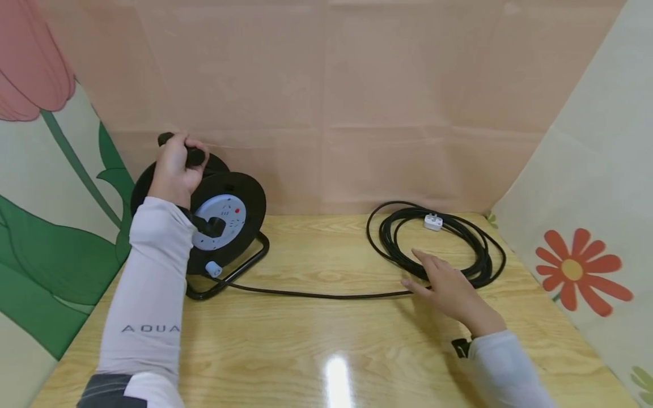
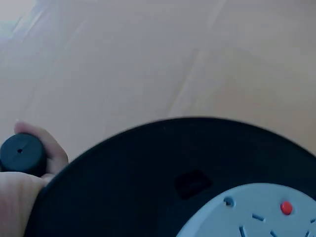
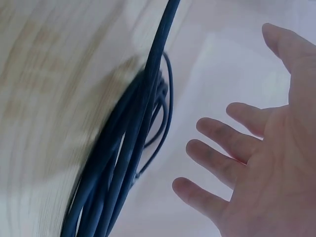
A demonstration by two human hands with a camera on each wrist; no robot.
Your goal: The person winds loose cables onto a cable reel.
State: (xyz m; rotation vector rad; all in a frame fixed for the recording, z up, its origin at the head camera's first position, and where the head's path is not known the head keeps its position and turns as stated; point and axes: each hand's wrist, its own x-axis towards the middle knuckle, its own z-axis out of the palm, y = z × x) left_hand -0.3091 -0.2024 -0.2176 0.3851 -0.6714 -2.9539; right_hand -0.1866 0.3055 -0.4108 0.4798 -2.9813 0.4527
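On the left of the table stands a black cable reel (image 1: 252,195) with a pale blue socket panel (image 1: 236,229). My left hand (image 1: 176,167) grips the black handle (image 1: 195,157) at its top; the left wrist view shows the handle's round end (image 2: 22,154) with fingers curled about it. A single black cable (image 1: 316,295) runs from the reel to a loose coil (image 1: 471,249) at the right. Over the near side of that coil hovers my right hand (image 1: 451,292), its fingers spread. In the right wrist view the palm (image 3: 281,168) is apart from the coiled cable (image 3: 131,128).
A white plug (image 1: 433,221) lies on the coil's far side. The reel's bent tube stand (image 1: 245,266) rests on the wooden table (image 1: 285,345). A pinkish backdrop (image 1: 326,113) rises behind, with flower-printed panels (image 1: 581,141) at both sides.
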